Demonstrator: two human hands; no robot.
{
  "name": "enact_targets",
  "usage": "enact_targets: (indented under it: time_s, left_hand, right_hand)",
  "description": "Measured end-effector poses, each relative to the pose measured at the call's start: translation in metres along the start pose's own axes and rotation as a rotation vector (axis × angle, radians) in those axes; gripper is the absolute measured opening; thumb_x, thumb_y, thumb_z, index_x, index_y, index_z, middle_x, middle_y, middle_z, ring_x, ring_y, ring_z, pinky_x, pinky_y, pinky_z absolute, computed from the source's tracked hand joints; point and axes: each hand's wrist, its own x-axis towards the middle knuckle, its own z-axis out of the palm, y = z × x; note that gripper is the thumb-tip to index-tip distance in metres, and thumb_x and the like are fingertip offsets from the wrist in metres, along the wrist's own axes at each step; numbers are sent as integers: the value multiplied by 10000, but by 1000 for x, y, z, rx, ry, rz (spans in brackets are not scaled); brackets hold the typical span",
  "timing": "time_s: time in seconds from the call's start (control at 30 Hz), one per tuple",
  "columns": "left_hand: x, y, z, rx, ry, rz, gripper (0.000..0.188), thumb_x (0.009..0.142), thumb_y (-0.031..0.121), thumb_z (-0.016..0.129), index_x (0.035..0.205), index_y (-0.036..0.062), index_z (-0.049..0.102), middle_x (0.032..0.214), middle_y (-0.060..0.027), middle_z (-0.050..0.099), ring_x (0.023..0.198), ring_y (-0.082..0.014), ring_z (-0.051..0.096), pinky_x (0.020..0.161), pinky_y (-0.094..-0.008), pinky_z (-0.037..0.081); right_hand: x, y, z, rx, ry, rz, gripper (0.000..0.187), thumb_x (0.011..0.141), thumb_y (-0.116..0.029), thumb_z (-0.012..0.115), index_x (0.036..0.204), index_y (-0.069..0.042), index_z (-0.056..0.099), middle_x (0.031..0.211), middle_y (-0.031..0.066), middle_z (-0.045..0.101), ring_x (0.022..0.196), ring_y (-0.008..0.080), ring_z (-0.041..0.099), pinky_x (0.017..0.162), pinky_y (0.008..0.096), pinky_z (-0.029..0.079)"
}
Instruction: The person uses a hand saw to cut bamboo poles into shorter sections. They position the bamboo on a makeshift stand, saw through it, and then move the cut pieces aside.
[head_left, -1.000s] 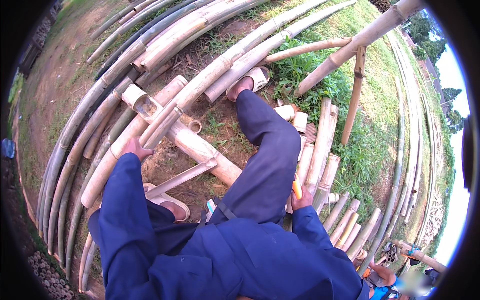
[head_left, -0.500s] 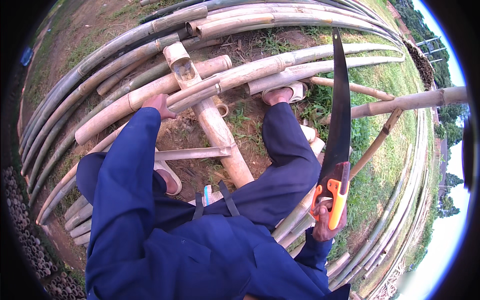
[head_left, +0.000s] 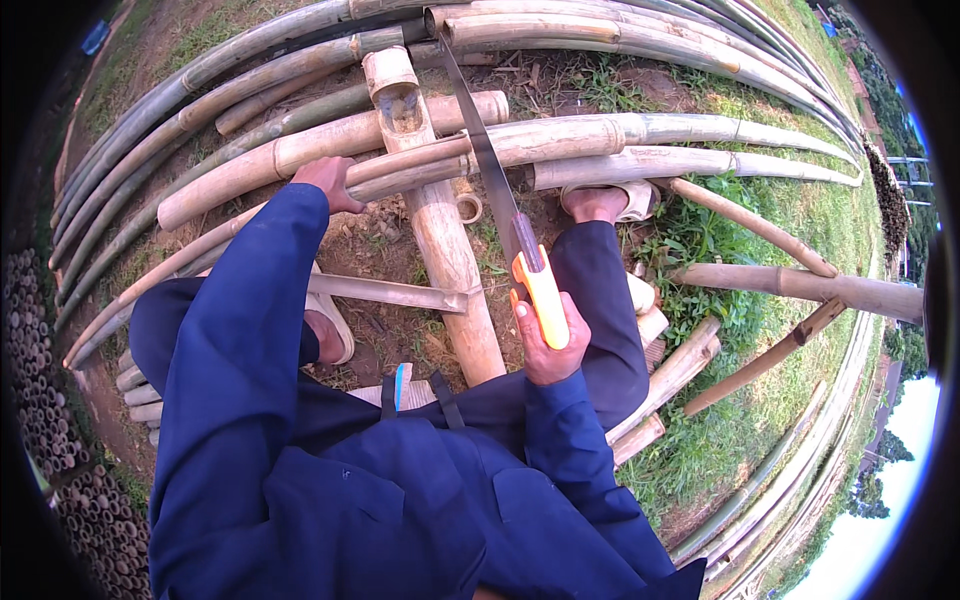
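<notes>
Two closed hands: our right hand (head_left: 562, 355) grips the orange-handled, dark-bladed handsaw (head_left: 497, 195) across the pale, slender bamboo pole (head_left: 408, 178) our left hand (head_left: 328, 182) clasps; we cannot tell whether cutting has begun.

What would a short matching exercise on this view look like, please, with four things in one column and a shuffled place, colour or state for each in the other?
Column one:
1. Left hand
2. Right hand
3. Saw handle
4. Jacket

Column two:
A. Orange
B. Wrapped around the tool's grip
C. Blue
D. Placed on bamboo

Right pairs: 1-D, 2-B, 3-A, 4-C.
</notes>
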Motion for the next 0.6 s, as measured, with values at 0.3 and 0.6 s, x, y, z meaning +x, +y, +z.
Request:
enact_targets:
  time_s: [0.3,0.6]
  left_hand:
    - [0,-1,3,6,33,1,728,627,451,868,1223,68,700,1078,-219,744,1030,-384,710,944,-482,552]
    - [4,8,1,41,10,-9,727,640,460,844,1227,65,682,1046,-216,745,1013,-380,713,925,-474,564]
  right_hand:
    - [-8,-10,-3,-116,-98,-16,171,905,-90,785,983,2,663,654,89,621,541,167,594,553,325,478]
    - [41,-1,27,-34,-71,-48,150,917,-84,754,957,23,657,728,104,653,627,128,576,616,311,494]
